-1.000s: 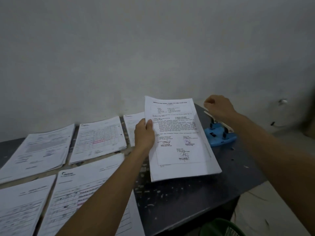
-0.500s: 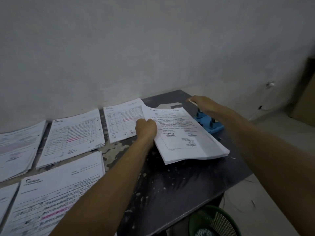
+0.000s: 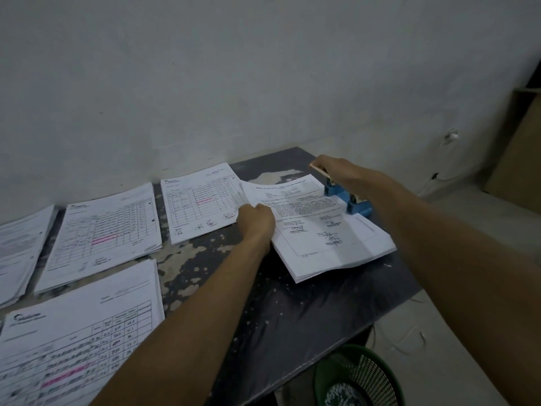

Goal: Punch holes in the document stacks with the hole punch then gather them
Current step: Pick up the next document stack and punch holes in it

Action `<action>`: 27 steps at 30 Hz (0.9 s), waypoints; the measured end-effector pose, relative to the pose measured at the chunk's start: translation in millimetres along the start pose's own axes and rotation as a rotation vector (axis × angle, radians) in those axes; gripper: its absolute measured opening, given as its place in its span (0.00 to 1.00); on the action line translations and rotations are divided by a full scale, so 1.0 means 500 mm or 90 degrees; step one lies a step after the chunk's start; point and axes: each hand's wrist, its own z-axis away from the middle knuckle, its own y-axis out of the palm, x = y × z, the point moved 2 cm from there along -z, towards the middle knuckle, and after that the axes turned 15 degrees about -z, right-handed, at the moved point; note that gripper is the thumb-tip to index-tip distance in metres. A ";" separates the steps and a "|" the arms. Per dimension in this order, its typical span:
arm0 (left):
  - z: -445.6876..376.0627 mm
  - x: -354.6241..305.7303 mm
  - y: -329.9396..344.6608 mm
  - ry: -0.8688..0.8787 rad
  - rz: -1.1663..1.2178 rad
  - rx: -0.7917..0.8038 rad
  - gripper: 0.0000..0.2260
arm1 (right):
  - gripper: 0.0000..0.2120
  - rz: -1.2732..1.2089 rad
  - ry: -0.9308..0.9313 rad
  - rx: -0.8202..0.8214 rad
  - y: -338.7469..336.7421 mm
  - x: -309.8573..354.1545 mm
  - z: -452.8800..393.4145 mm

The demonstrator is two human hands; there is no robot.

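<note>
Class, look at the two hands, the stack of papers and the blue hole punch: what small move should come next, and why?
Probably press the lever down. The right hand already rests on top of the blue hole punch, and the left hand has a grip on the document stack, whose far edge sits at the punch's slot. Whether the edge is fully seated cannot be told, so a slight push in first may help.

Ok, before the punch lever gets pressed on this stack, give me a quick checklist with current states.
1. Stack edge seated in the blue hole punch: cannot tell, the right hand and the punch body hide the slot.
2. Right hand on the lever: ok, it rests on top.
3. Left hand steadying the document stack: ok, it grips the left edge.
4. Stack squared: not ok, the sheets fan slightly at the near corner.
5. Stack clear of the neighbouring table-form stack: not ok, its corner overlaps it.
</note>
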 end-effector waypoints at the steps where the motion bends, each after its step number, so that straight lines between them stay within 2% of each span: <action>1: 0.002 0.005 0.005 0.000 -0.008 -0.005 0.12 | 0.17 0.015 -0.005 0.002 0.001 0.001 0.000; 5: 0.007 0.014 0.015 0.003 -0.075 -0.030 0.14 | 0.17 0.098 -0.014 0.010 0.006 0.002 0.000; 10: 0.007 0.020 0.023 0.065 -0.160 -0.076 0.13 | 0.17 0.103 -0.017 0.026 0.013 -0.004 -0.003; 15: 0.006 0.028 0.028 0.098 -0.166 -0.099 0.11 | 0.15 0.046 -0.039 0.030 0.020 -0.017 -0.008; 20: 0.011 0.029 0.029 0.123 -0.169 -0.115 0.10 | 0.16 0.221 -0.109 0.010 0.046 -0.024 0.000; 27: 0.009 0.030 0.030 0.130 -0.177 -0.116 0.12 | 0.19 0.235 -0.127 -0.029 0.051 -0.036 -0.002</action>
